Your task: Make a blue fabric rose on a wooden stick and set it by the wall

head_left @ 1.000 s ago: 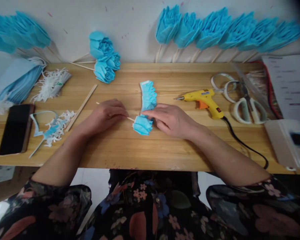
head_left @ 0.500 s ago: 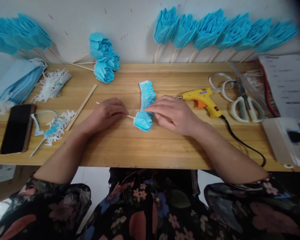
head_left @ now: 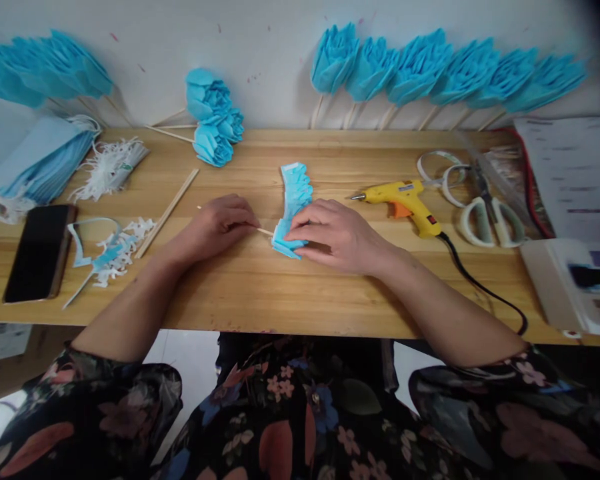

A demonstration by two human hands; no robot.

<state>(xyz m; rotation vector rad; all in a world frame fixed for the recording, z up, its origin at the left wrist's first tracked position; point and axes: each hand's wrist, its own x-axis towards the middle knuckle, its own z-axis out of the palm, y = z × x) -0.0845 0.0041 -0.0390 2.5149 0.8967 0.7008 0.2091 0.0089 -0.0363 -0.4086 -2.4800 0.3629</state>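
Observation:
My left hand (head_left: 215,227) is closed on a thin wooden stick (head_left: 265,231) lying on the wooden table (head_left: 290,293). The stick's right end goes into a rolled wad of pleated blue tissue paper (head_left: 284,241). My right hand (head_left: 337,235) is wrapped over that wad, fingers pressed on it. A loose strip of the same pleated paper (head_left: 296,188) runs from the wad away toward the wall.
A yellow glue gun (head_left: 405,200) with a black cord lies right of my hands, scissors (head_left: 485,210) and tape rings beyond. A phone (head_left: 39,250), paper scraps (head_left: 113,250), a flat stick (head_left: 167,212) lie left. Finished blue paper flowers (head_left: 215,123) lean on the wall.
My right hand has closed down over the blue wad and rolled it along the strip; the wad is now mostly hidden under the fingers. The left hand keeps hold of the stick.

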